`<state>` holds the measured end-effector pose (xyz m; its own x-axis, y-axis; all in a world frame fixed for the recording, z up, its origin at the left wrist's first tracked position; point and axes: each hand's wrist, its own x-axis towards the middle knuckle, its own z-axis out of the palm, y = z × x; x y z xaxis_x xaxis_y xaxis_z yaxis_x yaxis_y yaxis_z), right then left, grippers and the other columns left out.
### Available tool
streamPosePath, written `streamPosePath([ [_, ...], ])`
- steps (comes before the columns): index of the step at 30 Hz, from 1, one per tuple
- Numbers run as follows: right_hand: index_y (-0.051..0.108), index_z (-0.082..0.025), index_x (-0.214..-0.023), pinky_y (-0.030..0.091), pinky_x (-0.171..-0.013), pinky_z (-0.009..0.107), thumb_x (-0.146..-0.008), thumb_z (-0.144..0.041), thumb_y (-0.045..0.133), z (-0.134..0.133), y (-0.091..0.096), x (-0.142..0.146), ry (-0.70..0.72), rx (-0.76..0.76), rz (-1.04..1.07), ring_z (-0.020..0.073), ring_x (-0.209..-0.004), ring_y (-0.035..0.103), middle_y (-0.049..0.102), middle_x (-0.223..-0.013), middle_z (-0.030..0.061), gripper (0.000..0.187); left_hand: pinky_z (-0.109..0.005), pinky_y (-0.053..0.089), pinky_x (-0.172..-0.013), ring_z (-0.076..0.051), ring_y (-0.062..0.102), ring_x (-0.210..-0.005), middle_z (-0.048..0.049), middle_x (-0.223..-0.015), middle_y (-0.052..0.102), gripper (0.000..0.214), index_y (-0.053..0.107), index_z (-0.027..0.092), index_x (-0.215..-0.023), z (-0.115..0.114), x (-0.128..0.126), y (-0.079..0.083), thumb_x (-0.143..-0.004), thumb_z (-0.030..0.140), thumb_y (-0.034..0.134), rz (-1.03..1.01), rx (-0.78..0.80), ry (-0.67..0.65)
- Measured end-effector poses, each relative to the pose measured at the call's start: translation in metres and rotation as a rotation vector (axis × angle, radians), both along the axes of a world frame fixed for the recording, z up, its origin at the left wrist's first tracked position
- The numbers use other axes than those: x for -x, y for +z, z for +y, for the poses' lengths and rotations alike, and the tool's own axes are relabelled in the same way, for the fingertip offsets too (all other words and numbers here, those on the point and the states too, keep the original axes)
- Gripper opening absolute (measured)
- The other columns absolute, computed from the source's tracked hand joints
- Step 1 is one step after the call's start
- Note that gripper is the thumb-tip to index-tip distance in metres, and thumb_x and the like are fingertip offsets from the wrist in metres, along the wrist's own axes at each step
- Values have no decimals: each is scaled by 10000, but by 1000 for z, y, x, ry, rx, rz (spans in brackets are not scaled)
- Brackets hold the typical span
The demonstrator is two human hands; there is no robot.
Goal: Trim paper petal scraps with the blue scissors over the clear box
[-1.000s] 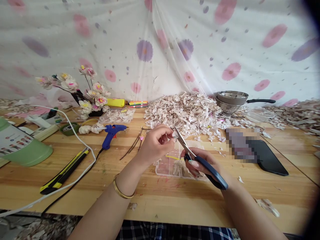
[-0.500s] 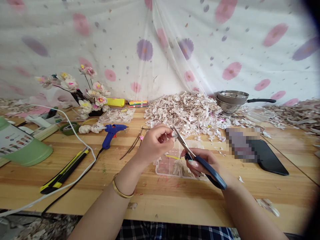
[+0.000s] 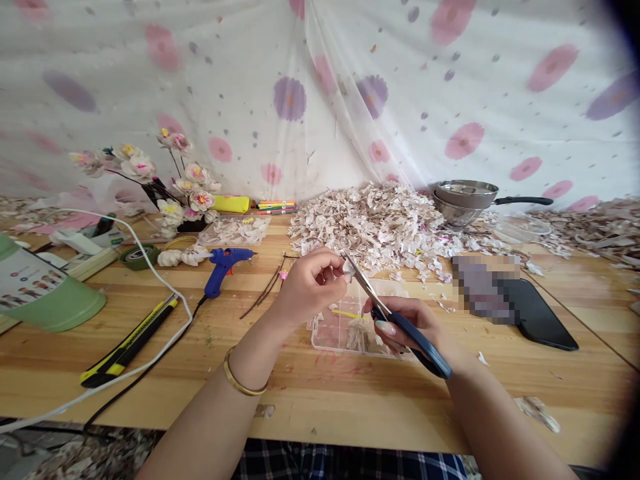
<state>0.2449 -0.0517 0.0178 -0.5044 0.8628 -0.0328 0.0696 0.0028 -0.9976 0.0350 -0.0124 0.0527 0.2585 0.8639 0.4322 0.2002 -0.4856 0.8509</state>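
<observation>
My left hand (image 3: 320, 280) pinches a small whitish flake (image 3: 349, 268), thin like a petal or a scrap of dried husk. My right hand (image 3: 407, 323) is closed round dark-handled scissors (image 3: 420, 340), whose blades point up and left. The blade tips are at the flake by my left fingertips; whether they cut into it is too small to tell. Below both hands lies a clear plastic compartment box (image 3: 330, 337), partly covered by my hands. It holds pale flakes (image 3: 359, 333) and a thin yellow strip (image 3: 345, 313).
Behind my hands rises a heap of pale flakes (image 3: 370, 223). To the left lie a blue glue gun (image 3: 223, 267), a yellow-black utility knife (image 3: 133, 340), cables and thin dark twigs (image 3: 265, 293). Handmade flowers (image 3: 190, 193) stand farther back. A black phone (image 3: 543, 317) and metal pans (image 3: 465, 200) are right.
Almost nothing differs. The scissor handles in my right hand have shifted very slightly left and up; my left hand holds its place with the flake.
</observation>
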Motion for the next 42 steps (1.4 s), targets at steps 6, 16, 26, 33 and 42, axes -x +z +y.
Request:
streamPosePath([
  [6, 621, -141, -1001, 266, -435, 222, -761, -572, 723, -1, 0, 0, -20, 11, -3, 78, -467, 350, 416, -580, -52, 504, -260, 343, -562, -126, 428, -632, 6, -696, 473, 96, 536, 180, -662, 0, 1, 1, -707, 240, 596, -7, -6, -5],
  [16, 623, -131, -984, 237, -447, 217, -758, -562, 731, -3, 7, 3, -2, 19, 16, 70, -473, 338, 428, -577, -51, 499, -261, 325, -556, -119, 418, -616, 13, -669, 466, 129, 512, 179, -620, 1, 2, -1, -718, 204, 593, -31, -6, -23],
  [26, 599, -142, -981, 259, -433, 221, -776, -541, 723, -1, 4, 2, -25, 4, 49, 69, -452, 330, 410, -558, -65, 465, -262, 386, -595, -146, 479, -716, -15, -736, 507, 127, 570, 182, -695, 0, 2, -1, -758, 279, 623, -144, 10, -43],
  [33, 622, -145, -997, 284, -439, 214, -760, -565, 731, -3, 2, 1, -20, -26, 55, 71, -465, 352, 434, -586, -52, 495, -234, 325, -492, -109, 436, -624, -19, -780, 516, 139, 612, 180, -744, 2, 5, -8, -772, 314, 638, -265, 129, -148],
  [42, 632, -159, -1017, 279, -425, 211, -767, -544, 746, -2, -3, -2, -4, -58, 128, 64, -449, 362, 456, -605, -53, 473, -237, 324, -482, -94, 420, -563, -7, -727, 513, 153, 618, 175, -698, 0, 3, -6, -784, 301, 635, -248, 108, -204],
])
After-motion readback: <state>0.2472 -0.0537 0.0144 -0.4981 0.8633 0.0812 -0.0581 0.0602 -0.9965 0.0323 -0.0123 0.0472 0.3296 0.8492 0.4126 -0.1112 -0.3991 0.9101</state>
